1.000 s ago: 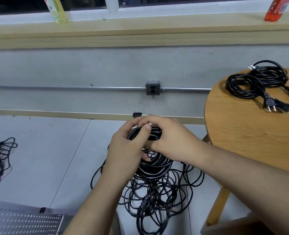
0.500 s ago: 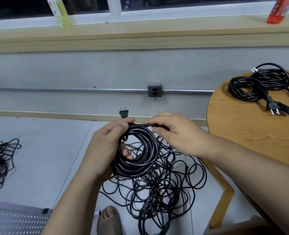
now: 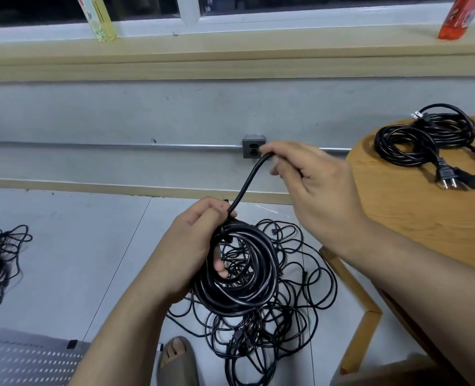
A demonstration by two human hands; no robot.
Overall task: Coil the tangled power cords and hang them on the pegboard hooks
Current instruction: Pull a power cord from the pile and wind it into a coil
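Fingers (image 3: 220, 268) of the left hand (image 3: 191, 246) grip the glossy black coil (image 3: 239, 291), and right hand (image 3: 314, 185) fingers pinch its free strand (image 3: 247, 181).

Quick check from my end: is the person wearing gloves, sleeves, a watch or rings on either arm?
No. The left hand and right hand are both bare: no gloves, and no rings or watch show. The left forearm and right forearm are uncovered to the frame's edge, so no sleeve is in view.

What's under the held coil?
A loose tangle of black cords on the tiled floor, below the coil in the left hand. The tangle's middle is hidden behind the coil.
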